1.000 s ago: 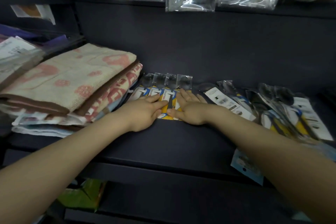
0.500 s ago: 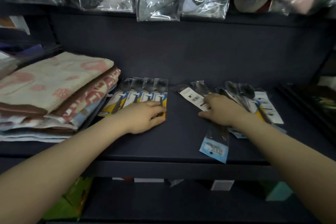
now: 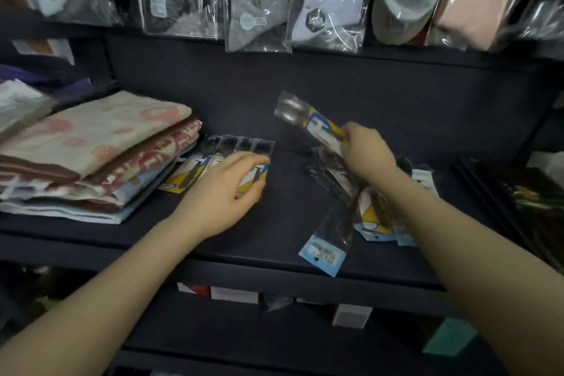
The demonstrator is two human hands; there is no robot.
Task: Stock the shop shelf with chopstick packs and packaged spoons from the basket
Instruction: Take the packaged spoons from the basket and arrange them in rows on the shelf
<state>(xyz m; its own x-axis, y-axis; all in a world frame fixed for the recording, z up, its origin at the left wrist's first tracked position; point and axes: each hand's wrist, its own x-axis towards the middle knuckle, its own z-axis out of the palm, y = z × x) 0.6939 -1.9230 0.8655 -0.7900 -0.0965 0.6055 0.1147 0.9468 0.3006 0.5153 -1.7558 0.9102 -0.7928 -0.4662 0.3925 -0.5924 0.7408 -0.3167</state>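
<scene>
Right hand pinching clear yellow-carded spoon pack, raised; left hand spread over spoon row.

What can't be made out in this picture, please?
- Head view: motion blur hides the print on the spoon pack in the right hand.
- The left hand covers part of the row of packs.
- Basket: out of frame.

A shop: dark shelf stocked with bagged socks and folded towels.
</scene>
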